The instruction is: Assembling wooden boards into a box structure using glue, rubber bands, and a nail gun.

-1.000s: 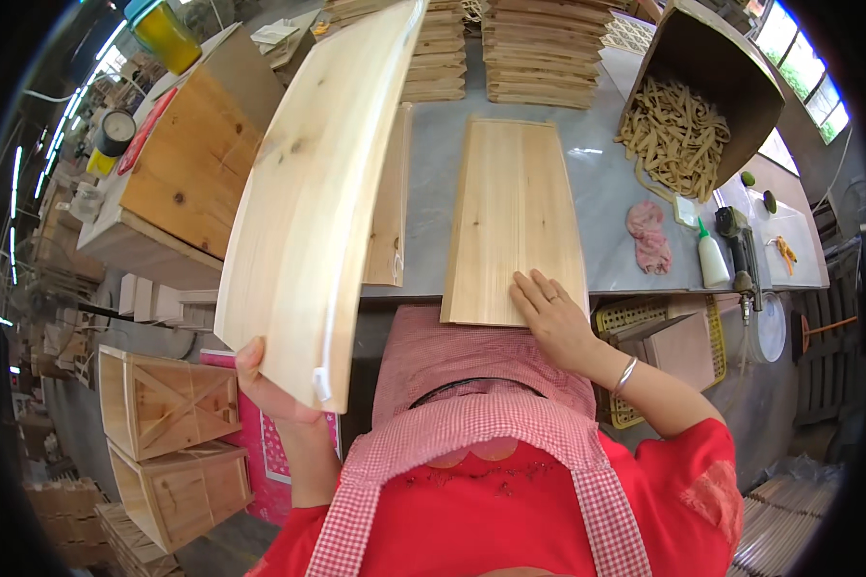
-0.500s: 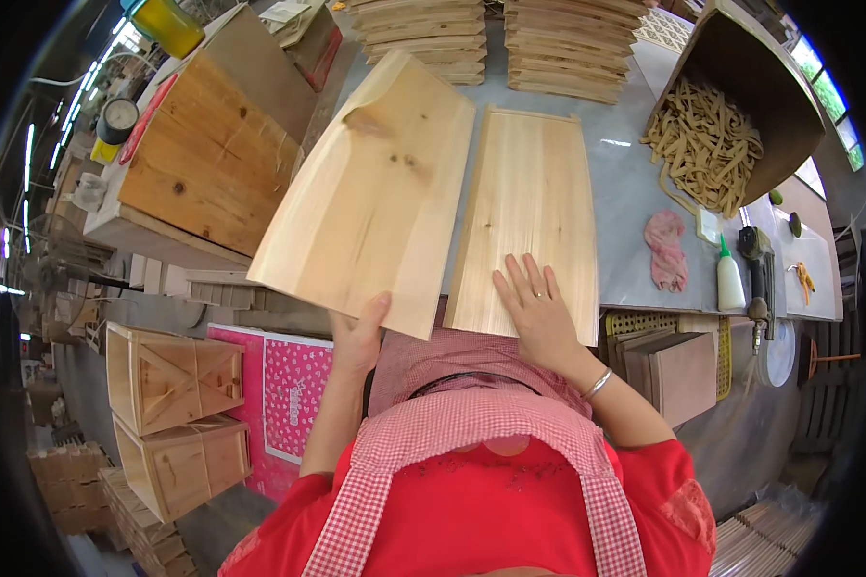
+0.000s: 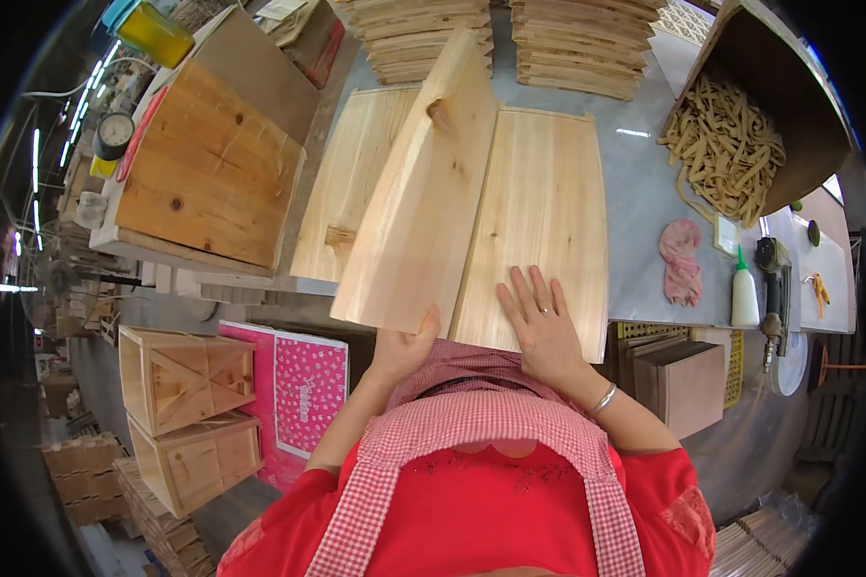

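Note:
My left hand (image 3: 406,344) grips the near end of a pale wooden panel (image 3: 423,192), its thumb on the upper face. That panel is tilted up, its right edge close along a second wooden panel (image 3: 544,192) lying on the table. My right hand (image 3: 546,322) rests flat on the near part of this second panel, fingers spread, with nothing held. Partly behind the raised panel, a third wooden panel (image 3: 351,183) lies on the table to the left.
Stacks of wooden panels (image 3: 577,43) stand at the back. Right on the grey table (image 3: 635,212) are a tipped box of tan strips (image 3: 726,144), a pink cloth (image 3: 681,260), a green-tipped glue bottle (image 3: 744,293) and a black air tool (image 3: 772,269). Wooden crates (image 3: 188,380) stand lower left.
My left hand has moved right and tipped its panel up toward the right-hand panel, uncovering another panel at left. My right hand stays flat on its panel.

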### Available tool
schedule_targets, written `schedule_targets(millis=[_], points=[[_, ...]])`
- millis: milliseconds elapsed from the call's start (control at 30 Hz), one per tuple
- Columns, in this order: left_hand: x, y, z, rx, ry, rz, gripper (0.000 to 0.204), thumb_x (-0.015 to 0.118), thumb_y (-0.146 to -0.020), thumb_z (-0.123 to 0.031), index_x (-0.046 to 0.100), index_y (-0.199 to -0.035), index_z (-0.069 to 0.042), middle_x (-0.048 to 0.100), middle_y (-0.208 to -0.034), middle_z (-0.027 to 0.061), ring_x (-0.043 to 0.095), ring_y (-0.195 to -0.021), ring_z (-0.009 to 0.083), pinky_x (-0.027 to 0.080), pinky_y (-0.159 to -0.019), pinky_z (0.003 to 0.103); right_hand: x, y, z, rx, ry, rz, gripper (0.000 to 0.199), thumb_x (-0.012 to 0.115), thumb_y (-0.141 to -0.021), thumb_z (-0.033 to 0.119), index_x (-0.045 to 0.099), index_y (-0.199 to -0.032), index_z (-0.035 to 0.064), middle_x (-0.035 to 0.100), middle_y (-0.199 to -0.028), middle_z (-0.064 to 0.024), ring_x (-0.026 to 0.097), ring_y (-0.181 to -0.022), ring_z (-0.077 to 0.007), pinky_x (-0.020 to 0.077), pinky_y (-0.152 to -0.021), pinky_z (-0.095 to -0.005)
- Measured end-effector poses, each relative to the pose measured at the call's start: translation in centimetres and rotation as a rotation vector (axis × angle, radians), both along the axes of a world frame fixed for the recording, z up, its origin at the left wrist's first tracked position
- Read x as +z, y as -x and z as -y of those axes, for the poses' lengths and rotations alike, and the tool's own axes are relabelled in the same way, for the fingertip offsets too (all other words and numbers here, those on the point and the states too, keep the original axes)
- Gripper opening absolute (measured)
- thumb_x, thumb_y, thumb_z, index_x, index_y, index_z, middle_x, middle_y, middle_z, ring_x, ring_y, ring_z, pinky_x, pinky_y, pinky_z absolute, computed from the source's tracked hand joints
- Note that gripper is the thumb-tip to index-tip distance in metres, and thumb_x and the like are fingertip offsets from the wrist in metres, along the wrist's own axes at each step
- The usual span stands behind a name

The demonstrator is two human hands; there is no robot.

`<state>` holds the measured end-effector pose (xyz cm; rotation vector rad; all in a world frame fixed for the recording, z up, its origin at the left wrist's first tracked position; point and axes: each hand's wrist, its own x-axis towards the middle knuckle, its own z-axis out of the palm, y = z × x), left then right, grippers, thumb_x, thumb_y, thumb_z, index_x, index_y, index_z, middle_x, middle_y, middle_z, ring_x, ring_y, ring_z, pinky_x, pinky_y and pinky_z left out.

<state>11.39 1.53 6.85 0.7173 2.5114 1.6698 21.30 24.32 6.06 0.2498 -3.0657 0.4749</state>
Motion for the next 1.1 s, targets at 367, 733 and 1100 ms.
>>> schedule_targets(millis=[367, 733, 1100], points=[[-0.7, -1.5, -1.2, -0.042, 0.164, -0.162, 0.018, 0.066, -0.089, -0.009, 0.067, -0.103, 0.001, 0.068, -0.087, 0.0138, 0.066, -0.080, 0.0270, 0.053, -0.070, 0.038, 0.0, -0.5, -0.9, 0.001, 0.057, -0.015, 0.071, 0.063, -0.080, 0.011, 0.041, -0.147, 0.0023, 0.031, -0.157, -0.0220, 0.025, -0.147, -0.0428, 0.0211, -0.117, -0.0589], [-2.1, -0.3, 0.6, -0.021, 0.128, 0.079, 0.029, 0.068, -0.090, -0.007, 0.063, -0.116, 0.005, 0.067, -0.106, 0.0110, 0.062, -0.097, 0.0200, 0.051, -0.084, 0.035, -3.5, -4.8, -22.0, -0.954, -0.176, -0.293, 0.017, 0.067, -0.084, 0.015, 0.067, -0.095, 0.0011, 0.068, -0.105, -0.0147, 0.061, -0.095, -0.0400, 0.0493, -0.086, -0.0476], [-1.5, -0.4, -0.2, -0.002, 0.069, 0.168, 0.037, 0.066, -0.092, -0.004, 0.057, -0.126, 0.006, 0.061, -0.120, 0.0102, 0.057, -0.108, 0.0196, 0.046, -0.094, 0.031, -9.0, -26.6, -11.4, -1.219, -0.417, 0.009, 0.059, 0.068, -0.087, 0.020, 0.049, -0.139, -0.0005, 0.048, -0.145, -0.0205, 0.049, -0.129, -0.0395, 0.0416, -0.105, -0.0468]])
